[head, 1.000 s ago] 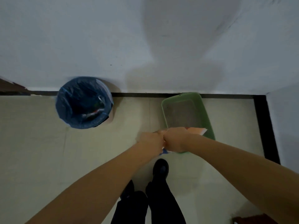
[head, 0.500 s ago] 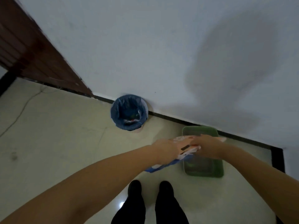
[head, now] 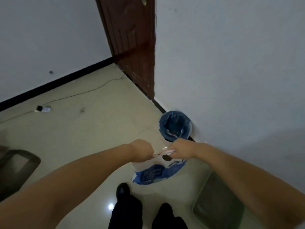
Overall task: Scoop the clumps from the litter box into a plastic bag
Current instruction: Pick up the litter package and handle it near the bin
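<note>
A white and blue plastic bag (head: 156, 174) hangs in front of me above the tiled floor. My left hand (head: 142, 152) grips its top edge on the left side, and my right hand (head: 180, 150) grips the top edge on the right, so the rim is stretched between them. The green litter box (head: 216, 204) sits on the floor at the lower right, partly hidden by my right forearm. No scoop is visible, and I cannot make out clumps in the litter.
A bin lined with a blue bag (head: 175, 125) stands against the white wall just beyond my hands. A brown door (head: 132, 47) is behind it. A cable and plug (head: 42, 109) lie on the floor at left, a dark object (head: 16, 169) at far left. My feet (head: 123, 190) are below.
My view has swung left, so the litter box has shifted to the lower right and the door has come into sight. Both hands have pulled apart, stretching the bag's top edge between them.
</note>
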`<state>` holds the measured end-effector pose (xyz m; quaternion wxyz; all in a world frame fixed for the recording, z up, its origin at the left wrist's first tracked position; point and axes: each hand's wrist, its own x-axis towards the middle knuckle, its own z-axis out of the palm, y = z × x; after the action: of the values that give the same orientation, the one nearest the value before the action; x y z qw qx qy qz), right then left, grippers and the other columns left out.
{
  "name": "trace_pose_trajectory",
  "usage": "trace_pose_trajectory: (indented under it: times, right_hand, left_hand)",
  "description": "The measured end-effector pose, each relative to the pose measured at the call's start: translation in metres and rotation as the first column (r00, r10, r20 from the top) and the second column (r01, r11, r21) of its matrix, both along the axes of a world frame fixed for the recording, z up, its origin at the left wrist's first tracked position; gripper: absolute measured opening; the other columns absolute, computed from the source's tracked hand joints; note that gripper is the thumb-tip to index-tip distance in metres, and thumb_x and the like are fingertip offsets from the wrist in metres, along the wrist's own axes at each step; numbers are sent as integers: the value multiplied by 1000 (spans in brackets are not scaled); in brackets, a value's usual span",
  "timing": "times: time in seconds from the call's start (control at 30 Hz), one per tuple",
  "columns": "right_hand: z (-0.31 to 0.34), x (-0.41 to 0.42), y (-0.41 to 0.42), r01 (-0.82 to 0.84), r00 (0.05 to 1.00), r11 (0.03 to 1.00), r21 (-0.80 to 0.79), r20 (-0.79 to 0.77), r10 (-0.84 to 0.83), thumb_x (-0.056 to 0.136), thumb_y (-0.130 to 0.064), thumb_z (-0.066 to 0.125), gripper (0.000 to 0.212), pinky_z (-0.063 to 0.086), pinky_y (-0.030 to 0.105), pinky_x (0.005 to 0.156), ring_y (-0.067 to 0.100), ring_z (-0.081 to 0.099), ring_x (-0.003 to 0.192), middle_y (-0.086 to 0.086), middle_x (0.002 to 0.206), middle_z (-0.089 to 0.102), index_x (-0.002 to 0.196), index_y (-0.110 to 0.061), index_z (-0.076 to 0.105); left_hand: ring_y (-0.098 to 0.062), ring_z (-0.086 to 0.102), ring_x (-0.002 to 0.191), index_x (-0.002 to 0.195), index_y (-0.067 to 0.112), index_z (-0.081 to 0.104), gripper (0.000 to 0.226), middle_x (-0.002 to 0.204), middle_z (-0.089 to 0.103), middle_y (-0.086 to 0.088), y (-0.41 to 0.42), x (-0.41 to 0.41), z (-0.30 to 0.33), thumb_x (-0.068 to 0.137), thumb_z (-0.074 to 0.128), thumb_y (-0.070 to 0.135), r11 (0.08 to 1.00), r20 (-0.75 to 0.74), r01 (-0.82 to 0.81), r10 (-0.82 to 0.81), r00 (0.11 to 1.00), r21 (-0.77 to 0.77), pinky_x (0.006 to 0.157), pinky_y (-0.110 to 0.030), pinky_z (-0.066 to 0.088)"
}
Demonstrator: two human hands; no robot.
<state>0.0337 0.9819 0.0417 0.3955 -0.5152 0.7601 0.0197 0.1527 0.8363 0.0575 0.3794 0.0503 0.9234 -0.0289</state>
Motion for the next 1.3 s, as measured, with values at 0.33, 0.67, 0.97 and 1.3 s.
trace_pose_trajectory:
  times: [0.33,0.67,0.97,1.3]
  right_hand:
    - [21,69,-160,-240,970,971,-1,40,240,93,-33,51,32,36,28,57,20,50,65,8,71,56,66,-14,53]
    - [21,138,-343,-330,943,943,53,72,326,91,-33,53,30,37,27,56,13,48,56,0,65,57,64,-21,53]
    - [32,154,-515,-437,899,899,25,36,436,92,-32,52,31,36,23,52,6,46,52,-6,59,54,64,-20,55]
    - [20,147,-760,-684,729,724,95,28,684,92,-33,50,28,37,23,54,16,51,59,7,73,62,81,-10,62]
  left_hand:
    - [-22,50,73,101,3,65,49,99,66,-12,-119,108,11,101,30,38,950,-54,-311,310,949,-15,70,-34,45]
    - [-27,57,79,99,3,65,44,99,66,-13,-285,191,7,100,33,33,909,-76,-416,418,905,42,71,-35,45]
    - [-26,59,82,98,5,65,42,98,66,-12,-441,214,23,99,34,34,860,-117,-510,507,854,6,73,-35,48]
    - [-28,58,83,98,4,65,48,98,65,-13,-637,215,1,100,32,39,704,-53,-710,711,702,40,76,-37,48]
